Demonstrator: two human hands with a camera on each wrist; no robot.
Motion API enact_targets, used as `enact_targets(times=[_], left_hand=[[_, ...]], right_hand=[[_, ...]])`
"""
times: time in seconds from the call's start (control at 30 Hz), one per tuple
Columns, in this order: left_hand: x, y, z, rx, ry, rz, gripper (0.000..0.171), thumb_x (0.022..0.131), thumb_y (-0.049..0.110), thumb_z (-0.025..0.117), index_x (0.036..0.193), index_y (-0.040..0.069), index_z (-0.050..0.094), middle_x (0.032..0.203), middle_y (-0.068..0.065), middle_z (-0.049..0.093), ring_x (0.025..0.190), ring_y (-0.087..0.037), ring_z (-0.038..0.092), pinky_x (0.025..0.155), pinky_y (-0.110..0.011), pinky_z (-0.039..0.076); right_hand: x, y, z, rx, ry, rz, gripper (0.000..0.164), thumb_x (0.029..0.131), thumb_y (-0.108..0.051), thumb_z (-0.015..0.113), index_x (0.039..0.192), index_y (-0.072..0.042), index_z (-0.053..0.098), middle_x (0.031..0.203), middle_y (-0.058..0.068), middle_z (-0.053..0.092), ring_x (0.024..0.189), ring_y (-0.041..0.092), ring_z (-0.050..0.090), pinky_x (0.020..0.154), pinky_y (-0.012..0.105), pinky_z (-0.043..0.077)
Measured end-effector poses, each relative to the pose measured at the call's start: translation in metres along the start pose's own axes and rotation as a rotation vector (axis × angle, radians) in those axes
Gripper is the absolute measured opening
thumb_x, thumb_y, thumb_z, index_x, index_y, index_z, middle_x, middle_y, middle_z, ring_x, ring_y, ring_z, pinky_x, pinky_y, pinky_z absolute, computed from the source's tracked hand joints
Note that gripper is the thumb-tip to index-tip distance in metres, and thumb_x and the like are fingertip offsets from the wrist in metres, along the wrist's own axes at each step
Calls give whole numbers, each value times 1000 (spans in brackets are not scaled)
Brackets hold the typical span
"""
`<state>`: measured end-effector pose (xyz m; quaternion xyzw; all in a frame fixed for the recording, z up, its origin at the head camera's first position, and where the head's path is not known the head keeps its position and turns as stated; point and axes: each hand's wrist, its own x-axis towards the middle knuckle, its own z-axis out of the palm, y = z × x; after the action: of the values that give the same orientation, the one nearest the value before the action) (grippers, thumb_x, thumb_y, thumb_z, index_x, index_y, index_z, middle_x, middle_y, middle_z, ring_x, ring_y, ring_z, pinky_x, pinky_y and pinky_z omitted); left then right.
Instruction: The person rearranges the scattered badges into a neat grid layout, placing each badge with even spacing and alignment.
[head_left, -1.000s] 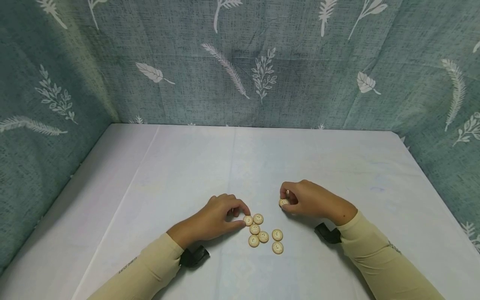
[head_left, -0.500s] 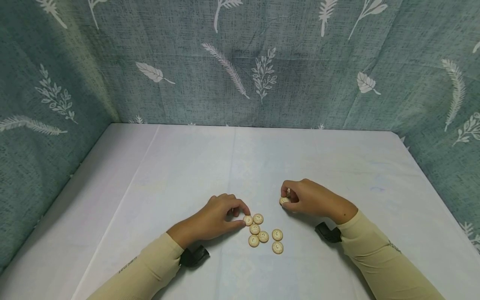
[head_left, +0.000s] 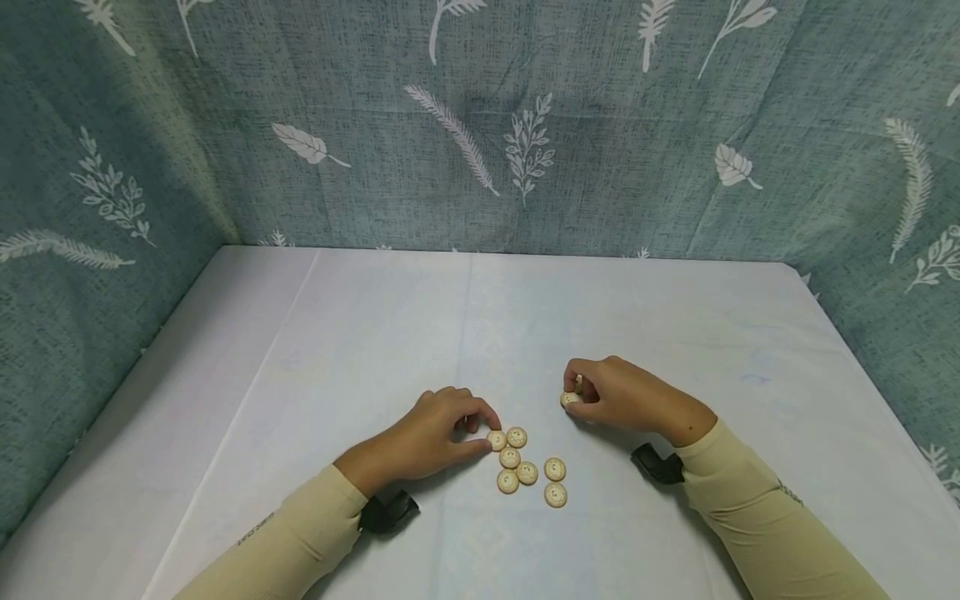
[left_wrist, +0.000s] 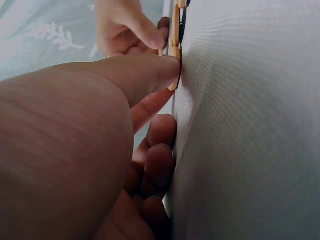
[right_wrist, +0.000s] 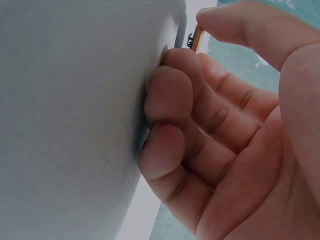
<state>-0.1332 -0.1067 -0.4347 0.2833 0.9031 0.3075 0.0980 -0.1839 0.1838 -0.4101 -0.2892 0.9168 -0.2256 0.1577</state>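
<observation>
Small round wooden buttons with ringed faces lie on the white cloth in the head view. My left hand (head_left: 438, 433) pinches the leftmost button (head_left: 497, 440) of a group by its edges, thumb at the near side and index finger at the far side. In the left wrist view that button (left_wrist: 173, 80) stands edge-on under the thumb, close along the cloth. Farther back and to the right, my right hand (head_left: 626, 398) holds another button (head_left: 569, 400) between thumb and index finger. In the right wrist view this button (right_wrist: 198, 40) shows edge-on, a small dark shape beside it; the other fingers curl near the cloth.
Touching or close to the left button are several more, among them one button (head_left: 517, 437) on its right and one button (head_left: 507, 482) nearest me. Two buttons (head_left: 555, 469) stand in a column to their right. A green leaf-patterned curtain (head_left: 480, 167) borders the white table (head_left: 375, 317).
My right hand has shifted slightly away from me and to the right, its button moving along with it. The left hand and the grouped buttons have stayed put.
</observation>
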Motion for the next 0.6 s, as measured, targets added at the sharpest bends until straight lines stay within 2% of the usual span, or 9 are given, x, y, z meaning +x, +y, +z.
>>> enact_targets(times=[0.6], left_hand=[[0, -1, 1, 5, 5, 7, 16, 89, 30, 76, 104, 31, 70, 84, 13, 53, 82, -5, 47, 77, -31, 31]], right_hand=[[1, 2, 4, -34, 10, -21, 15, 91, -18, 73, 98, -16, 60, 70, -8, 55, 64, 5, 49, 61, 24, 42]])
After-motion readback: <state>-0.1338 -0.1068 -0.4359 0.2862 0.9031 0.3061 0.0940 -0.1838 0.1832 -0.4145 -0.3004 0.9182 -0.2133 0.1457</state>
